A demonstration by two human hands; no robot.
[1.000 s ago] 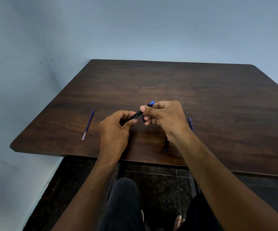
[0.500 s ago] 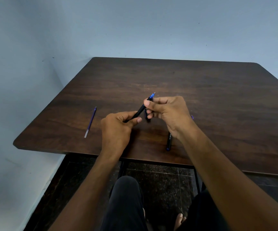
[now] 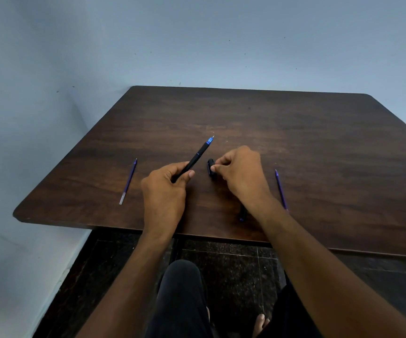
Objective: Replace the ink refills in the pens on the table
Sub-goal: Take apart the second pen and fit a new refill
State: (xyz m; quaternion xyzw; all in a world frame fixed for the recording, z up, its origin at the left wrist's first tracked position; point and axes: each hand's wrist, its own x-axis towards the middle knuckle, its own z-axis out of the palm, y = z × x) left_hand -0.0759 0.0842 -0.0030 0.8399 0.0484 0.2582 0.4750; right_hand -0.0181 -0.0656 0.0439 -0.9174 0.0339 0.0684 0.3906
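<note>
Head view: black pen (image 3: 195, 159) with a blue tip, uncapped, tilted up and away to the right, tip in the air over the middle of the tabletop (image 3: 294, 142). Left hand (image 3: 165, 189) grips the pen's lower end, fingers curled round the barrel, thumb along the side. Just right of the pen, a short black cap (image 3: 211, 169), pinched between thumb and fingertips of the right hand (image 3: 241, 174); cap looks close to the tabletop, cannot tell if it touches. Hands near each other but apart, pen and cap separated by a small gap.

Under the right wrist, a second dark pen (image 3: 242, 214) lies on the tabletop near the front edge, mostly hidden by the forearm, blue end showing. Right of that wrist, a thin blue refill (image 3: 280, 189) lies flat, pointed end away from the person, lower end running behind the forearm. Well to the left of the left hand, another thin refill (image 3: 128, 182) lies flat, blue for most of its length, pale clear end toward the front edge.

Tabletop is dark wood grain with rounded corners, pushed near a pale blue wall (image 3: 197, 40) corner. Below the front edge: dark speckled floor tiles (image 3: 233, 269), the person's knees in dark trousers (image 3: 180, 301), bare toes (image 3: 260, 322) at the bottom.
</note>
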